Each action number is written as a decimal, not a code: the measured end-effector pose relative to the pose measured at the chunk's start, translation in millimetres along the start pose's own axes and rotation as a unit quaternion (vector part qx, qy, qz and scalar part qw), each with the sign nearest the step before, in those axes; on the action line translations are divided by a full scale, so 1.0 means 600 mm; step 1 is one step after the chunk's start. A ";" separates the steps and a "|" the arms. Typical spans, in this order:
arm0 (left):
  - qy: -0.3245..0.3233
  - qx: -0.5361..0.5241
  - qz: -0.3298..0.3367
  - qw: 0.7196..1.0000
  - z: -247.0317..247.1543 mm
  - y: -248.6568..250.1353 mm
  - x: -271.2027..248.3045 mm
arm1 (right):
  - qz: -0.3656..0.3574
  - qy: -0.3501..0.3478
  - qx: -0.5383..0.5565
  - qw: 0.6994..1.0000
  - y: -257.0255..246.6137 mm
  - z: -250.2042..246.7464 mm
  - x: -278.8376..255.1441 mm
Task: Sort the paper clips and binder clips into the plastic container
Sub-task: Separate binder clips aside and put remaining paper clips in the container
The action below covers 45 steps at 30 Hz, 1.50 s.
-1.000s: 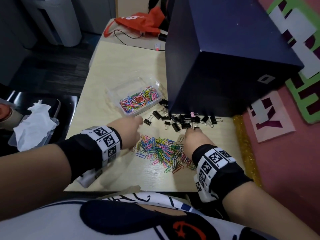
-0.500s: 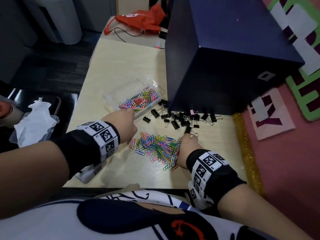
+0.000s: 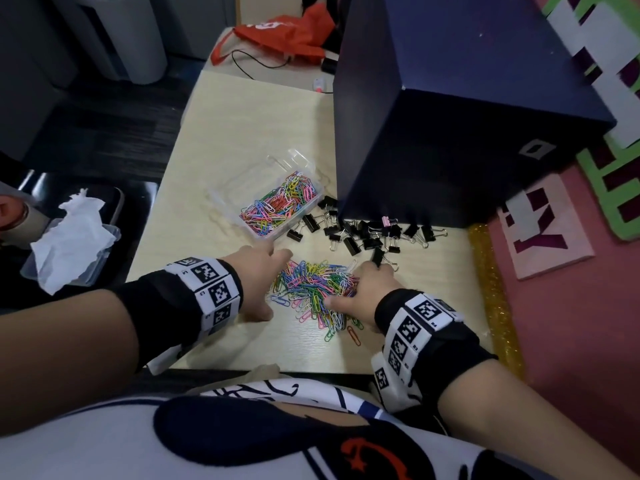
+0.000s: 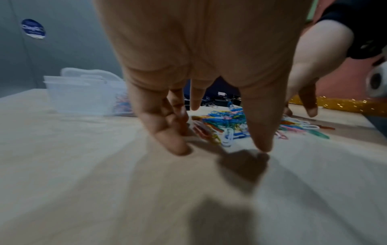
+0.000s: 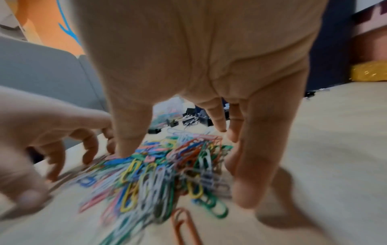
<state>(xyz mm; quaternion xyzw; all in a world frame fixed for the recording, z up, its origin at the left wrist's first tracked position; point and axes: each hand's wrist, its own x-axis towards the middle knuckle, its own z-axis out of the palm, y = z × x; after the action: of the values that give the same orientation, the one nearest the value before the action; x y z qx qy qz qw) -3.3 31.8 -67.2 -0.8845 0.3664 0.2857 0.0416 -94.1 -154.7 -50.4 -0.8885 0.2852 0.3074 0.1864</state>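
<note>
A heap of coloured paper clips (image 3: 311, 289) lies on the pale table (image 3: 242, 126) near its front edge. My left hand (image 3: 263, 271) stands at the heap's left side, fingers spread and pointing down, tips on the table (image 4: 222, 145). My right hand (image 3: 360, 289) covers the heap's right side, its thumb and straight fingers reaching down around the clips (image 5: 184, 165). Neither hand holds anything. Behind the heap, the clear plastic container (image 3: 221, 199) holds many paper clips (image 3: 280, 206). To its right, black binder clips (image 3: 363, 233) lie scattered with one pink binder clip (image 3: 386, 221) among them.
A tall dark blue box (image 3: 467, 116) stands right behind the binder clips. A gold glitter strip (image 3: 491, 289) runs along the table's right edge, beside a pink mat (image 3: 571, 306). At the far end are a red bag (image 3: 287, 32) and a cable. Left of the table is a tub with tissue (image 3: 72, 244).
My left hand came back from the container's front corner to the heap's left side. My right hand slid from the binder clips onto the heap's right side.
</note>
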 end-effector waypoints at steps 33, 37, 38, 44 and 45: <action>0.151 -0.121 0.052 0.980 -0.084 -0.005 0.017 | -0.150 0.058 -0.061 0.985 -0.062 -0.048 0.014; 0.198 -0.150 0.037 0.968 -0.108 -0.031 0.017 | -0.170 0.038 -0.076 0.982 -0.069 -0.057 0.017; 0.210 -0.157 0.029 0.965 -0.112 -0.038 0.019 | -0.172 0.036 -0.075 0.982 -0.072 -0.059 0.018; 0.252 -0.198 -0.028 0.947 -0.110 -0.068 0.034 | -0.177 0.066 -0.005 0.982 -0.104 -0.085 0.035; 0.254 -0.205 -0.035 0.945 -0.107 -0.071 0.035 | -0.174 0.073 0.016 0.982 -0.112 -0.088 0.041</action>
<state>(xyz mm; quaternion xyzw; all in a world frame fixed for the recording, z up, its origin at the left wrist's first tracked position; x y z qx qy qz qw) 67.6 31.3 -30.6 -0.9293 0.2676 0.1191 -0.2250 -13.1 -139.4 -16.4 -0.9414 0.1442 0.2001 0.2301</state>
